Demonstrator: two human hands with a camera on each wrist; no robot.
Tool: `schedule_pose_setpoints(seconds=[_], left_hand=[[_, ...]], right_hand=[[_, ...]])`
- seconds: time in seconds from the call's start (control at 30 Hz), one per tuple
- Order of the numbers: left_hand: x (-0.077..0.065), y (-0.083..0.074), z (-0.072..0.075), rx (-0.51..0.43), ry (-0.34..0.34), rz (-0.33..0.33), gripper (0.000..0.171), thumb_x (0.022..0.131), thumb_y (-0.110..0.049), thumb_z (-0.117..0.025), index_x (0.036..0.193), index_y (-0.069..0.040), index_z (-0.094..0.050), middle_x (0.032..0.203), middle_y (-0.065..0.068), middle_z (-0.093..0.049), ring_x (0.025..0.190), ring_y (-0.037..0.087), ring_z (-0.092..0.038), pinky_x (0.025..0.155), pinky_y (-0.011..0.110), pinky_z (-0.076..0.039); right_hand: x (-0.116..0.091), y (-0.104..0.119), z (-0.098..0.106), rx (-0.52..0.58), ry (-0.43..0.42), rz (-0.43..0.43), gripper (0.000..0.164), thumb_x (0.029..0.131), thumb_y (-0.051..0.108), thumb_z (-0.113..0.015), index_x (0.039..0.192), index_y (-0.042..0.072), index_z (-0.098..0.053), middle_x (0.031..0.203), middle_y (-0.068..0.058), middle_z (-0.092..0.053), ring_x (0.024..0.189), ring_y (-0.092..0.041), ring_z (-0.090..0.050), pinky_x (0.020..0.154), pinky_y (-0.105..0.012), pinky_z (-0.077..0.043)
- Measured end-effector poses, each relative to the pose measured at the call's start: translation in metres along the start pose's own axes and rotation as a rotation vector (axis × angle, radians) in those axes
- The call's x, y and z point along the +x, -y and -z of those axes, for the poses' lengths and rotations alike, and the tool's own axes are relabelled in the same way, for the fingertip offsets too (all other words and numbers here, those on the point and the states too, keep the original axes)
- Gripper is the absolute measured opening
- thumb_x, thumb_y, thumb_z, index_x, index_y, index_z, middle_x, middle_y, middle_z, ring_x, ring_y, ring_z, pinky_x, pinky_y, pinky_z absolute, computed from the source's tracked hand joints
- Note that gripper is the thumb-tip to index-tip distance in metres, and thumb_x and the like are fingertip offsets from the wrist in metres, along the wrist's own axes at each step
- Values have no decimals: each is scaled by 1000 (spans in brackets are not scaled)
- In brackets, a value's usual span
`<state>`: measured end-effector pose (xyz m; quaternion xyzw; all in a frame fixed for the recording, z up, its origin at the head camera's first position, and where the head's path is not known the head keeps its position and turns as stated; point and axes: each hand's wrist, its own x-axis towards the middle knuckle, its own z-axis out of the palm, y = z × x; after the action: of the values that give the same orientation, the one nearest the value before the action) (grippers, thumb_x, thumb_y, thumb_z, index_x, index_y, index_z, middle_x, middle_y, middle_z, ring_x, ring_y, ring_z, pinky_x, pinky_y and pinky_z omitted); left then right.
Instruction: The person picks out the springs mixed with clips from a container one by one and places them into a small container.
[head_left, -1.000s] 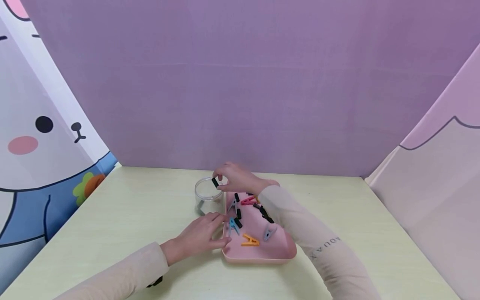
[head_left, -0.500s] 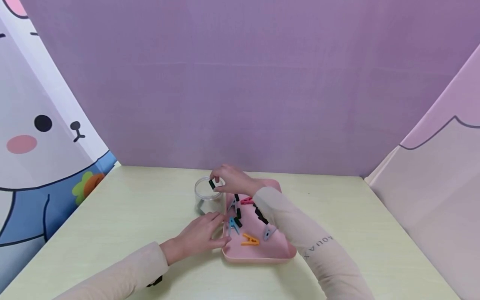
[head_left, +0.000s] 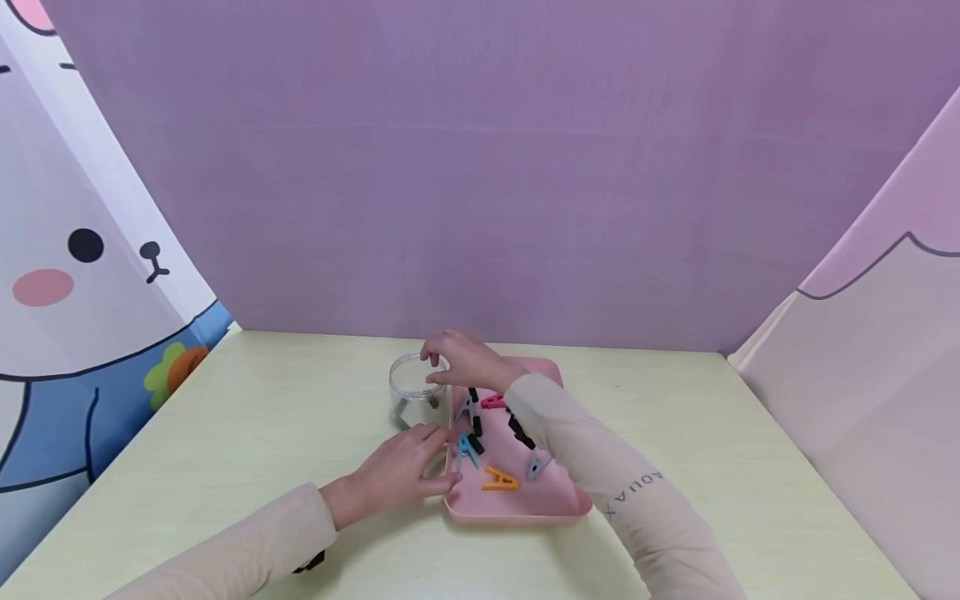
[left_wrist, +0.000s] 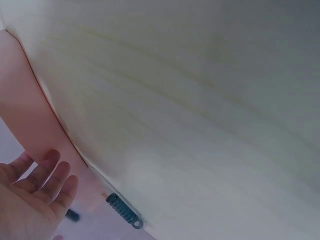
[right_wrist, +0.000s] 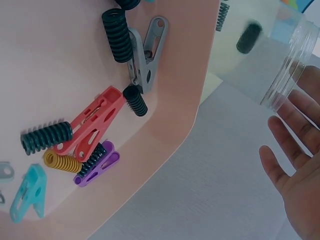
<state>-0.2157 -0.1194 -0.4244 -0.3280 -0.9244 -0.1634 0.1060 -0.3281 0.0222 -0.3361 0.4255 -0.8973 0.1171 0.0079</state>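
Observation:
My right hand (head_left: 467,362) is at the mouth of a clear jar (head_left: 397,398), fingers apart and nothing between them. Inside the jar, a blurred dark green coil spring (right_wrist: 249,37) hangs in mid-air below the hand's fingers in the right wrist view. Another dark spring (right_wrist: 223,16) shows in the jar near its bottom. My left hand (head_left: 401,468) rests at the near left side of a pink tray (head_left: 517,520), its fingertips on the tray's wall in the left wrist view. The tray holds dark springs (right_wrist: 117,35), a yellow spring (right_wrist: 62,161) and plastic clothespins, including a red one (right_wrist: 95,122).
An orange clothespin (head_left: 500,479), a light blue one (head_left: 467,448) and a grey one (head_left: 537,465) lie in the tray's near half. The jar stands against the tray's left side on the pale table (head_left: 720,450). A purple backdrop (head_left: 480,208) rises behind.
My right hand moved slightly left over the jar with a dark spring, then let it go; the spring now shows inside the jar. The left hand has stayed in place.

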Motion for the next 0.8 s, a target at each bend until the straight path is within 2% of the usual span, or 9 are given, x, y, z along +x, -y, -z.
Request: schedule_pose_setpoints(seconds=[0.2, 0.4, 0.63, 0.8], left_hand=[[0, 0, 1, 7, -7, -4, 46, 82, -48, -58, 109, -12, -57, 101, 0, -59, 89, 10, -55, 77, 29, -52], [0, -1, 1, 4, 1, 2, 46, 82, -49, -58, 109, -12, -57, 102, 0, -59, 91, 11, -55, 78, 30, -52], [0, -1, 1, 3, 3, 4, 48, 82, -50, -57, 111, -11, -57, 104, 1, -59, 92, 11, -56, 79, 30, -52], [0, 0, 0, -3, 11, 9, 50, 83, -50, -57, 113, -11, -57, 105, 1, -60, 93, 12, -56, 80, 31, -52]], right_hand=[[0, 0, -1, 8, 13, -13, 32, 83, 27, -66, 112, 15, -61, 99, -2, -63, 97, -20, -52, 82, -27, -45], [0, 1, -1, -9, 8, -24, 31, 83, 28, -66, 112, 17, -61, 95, 6, -60, 92, -13, -49, 80, -25, -44], [-3, 2, 5, 4, -21, -10, 30, 84, 28, -65, 111, 15, -62, 100, -3, -63, 93, -15, -49, 82, -27, -45], [-6, 0, 9, -4, -48, 10, 28, 84, 28, -65, 109, 15, -62, 99, -3, -63, 91, -11, -47, 82, -26, -45]])
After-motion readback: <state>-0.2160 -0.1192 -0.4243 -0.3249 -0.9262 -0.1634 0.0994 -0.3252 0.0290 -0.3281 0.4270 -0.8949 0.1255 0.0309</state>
